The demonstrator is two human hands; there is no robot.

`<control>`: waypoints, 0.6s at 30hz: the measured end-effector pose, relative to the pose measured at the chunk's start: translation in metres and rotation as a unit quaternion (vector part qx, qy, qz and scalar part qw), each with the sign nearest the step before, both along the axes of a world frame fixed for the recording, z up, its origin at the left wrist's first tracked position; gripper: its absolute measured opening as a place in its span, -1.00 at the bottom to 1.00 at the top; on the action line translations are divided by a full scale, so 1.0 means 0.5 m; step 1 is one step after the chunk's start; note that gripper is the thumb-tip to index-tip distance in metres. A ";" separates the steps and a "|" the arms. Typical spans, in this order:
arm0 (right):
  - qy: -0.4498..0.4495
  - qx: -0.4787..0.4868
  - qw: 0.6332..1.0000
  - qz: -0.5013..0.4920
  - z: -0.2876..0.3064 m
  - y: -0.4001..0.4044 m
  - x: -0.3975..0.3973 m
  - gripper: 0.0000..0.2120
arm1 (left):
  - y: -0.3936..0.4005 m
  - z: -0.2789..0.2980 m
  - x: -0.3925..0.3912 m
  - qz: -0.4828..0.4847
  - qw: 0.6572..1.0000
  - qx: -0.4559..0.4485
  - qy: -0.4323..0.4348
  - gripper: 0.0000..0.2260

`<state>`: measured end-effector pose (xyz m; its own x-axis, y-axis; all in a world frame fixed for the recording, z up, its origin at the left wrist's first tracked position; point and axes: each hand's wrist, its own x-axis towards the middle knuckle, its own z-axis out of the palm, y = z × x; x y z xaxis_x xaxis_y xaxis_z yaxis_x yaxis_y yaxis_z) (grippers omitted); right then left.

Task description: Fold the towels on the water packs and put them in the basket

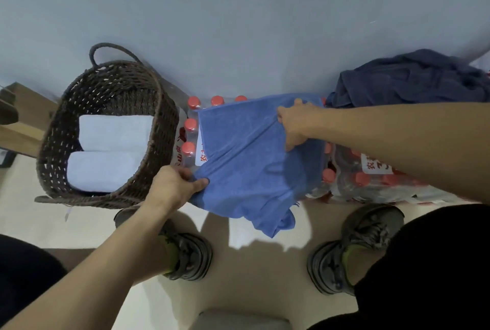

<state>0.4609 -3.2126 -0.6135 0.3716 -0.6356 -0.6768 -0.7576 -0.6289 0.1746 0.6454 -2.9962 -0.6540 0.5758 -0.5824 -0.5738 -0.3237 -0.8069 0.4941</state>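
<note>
A blue towel lies spread over the shrink-wrapped water packs with red bottle caps, its near corner hanging toward the floor. My left hand pinches the towel's near left edge. My right hand grips the towel near its far right corner. A dark woven basket stands to the left of the packs, with two folded white towels inside. A crumpled dark navy towel sits on the packs at the far right.
A grey wall rises right behind the packs and basket. Wooden furniture stands at the far left. My two shoes are planted on the beige floor in front of the packs. A grey object shows at the bottom edge.
</note>
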 end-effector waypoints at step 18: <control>-0.240 0.021 0.936 0.257 -0.094 -0.016 0.204 -0.46 | 0.026 0.007 0.006 -0.042 0.999 0.000 0.006 -0.63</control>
